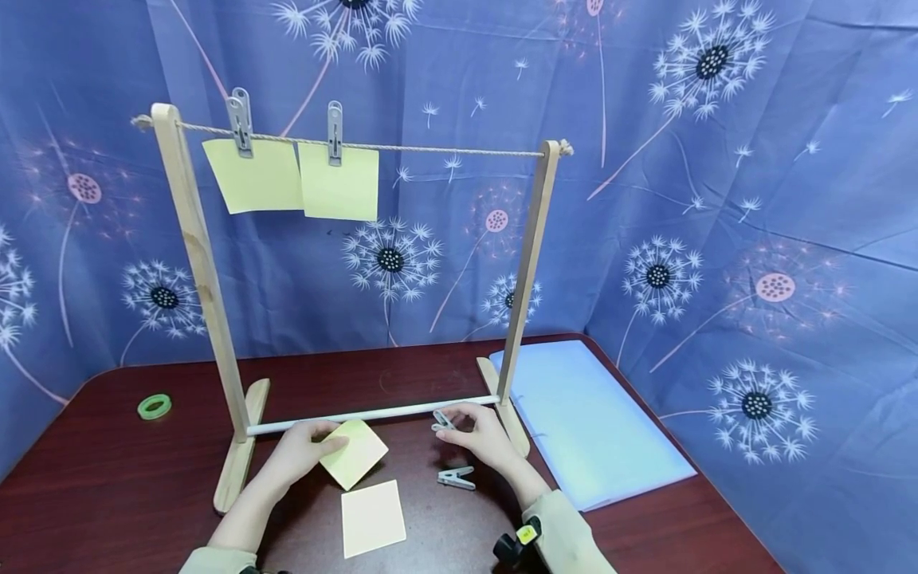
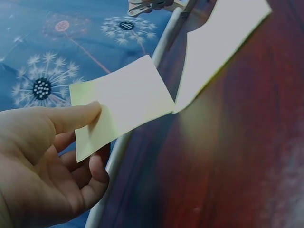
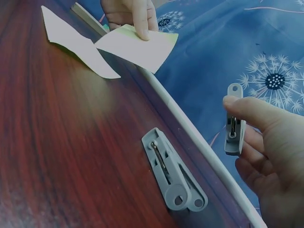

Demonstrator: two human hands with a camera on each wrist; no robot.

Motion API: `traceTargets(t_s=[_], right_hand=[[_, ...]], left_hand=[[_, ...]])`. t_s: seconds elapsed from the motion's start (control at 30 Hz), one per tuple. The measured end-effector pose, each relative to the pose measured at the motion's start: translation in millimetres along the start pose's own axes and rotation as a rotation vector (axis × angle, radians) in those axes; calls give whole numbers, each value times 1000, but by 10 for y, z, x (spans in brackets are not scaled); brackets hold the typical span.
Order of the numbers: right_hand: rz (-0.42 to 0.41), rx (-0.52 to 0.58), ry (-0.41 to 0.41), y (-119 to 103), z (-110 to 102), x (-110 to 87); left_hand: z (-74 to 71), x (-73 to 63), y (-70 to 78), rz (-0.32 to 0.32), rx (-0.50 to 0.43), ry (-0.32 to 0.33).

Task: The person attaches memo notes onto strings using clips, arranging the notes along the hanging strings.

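My left hand pinches a yellow sticky note between thumb and fingers, lifted above the table. Just below it another sticky note lies on the tabletop. My right hand holds a grey clothespin between thumb and fingers. On the table beneath that hand rests a second grey clothespin. Two yellow notes hang from the rope, the left one under a clothespin and the right one under another clothespin.
A wooden frame with a left post, a right post and a white bottom rod stands in front of me. A green tape ring lies at the left. A pale blue folder lies at the right, near the table edge.
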State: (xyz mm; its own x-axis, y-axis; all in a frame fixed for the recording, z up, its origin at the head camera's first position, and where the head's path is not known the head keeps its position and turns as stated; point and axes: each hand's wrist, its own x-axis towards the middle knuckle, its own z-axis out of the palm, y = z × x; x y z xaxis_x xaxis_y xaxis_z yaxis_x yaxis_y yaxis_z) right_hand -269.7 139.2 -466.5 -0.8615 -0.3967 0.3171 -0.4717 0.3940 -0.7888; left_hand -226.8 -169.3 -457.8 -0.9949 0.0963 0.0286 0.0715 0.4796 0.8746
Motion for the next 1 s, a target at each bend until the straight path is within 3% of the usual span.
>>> traceTargets(t_s=[0.3,0.63,1.0], right_hand=[[-15,87,-18,-387,-64,-62],[-13,119,-33,-397,-57,-66],[-18,179,-42,-387,-74,-73]], left_hand=[[-111,-28,107,-17,-54,-4],[-69,-6,105,-36,-27,9],[-42,-3,123,-62,-71,5]])
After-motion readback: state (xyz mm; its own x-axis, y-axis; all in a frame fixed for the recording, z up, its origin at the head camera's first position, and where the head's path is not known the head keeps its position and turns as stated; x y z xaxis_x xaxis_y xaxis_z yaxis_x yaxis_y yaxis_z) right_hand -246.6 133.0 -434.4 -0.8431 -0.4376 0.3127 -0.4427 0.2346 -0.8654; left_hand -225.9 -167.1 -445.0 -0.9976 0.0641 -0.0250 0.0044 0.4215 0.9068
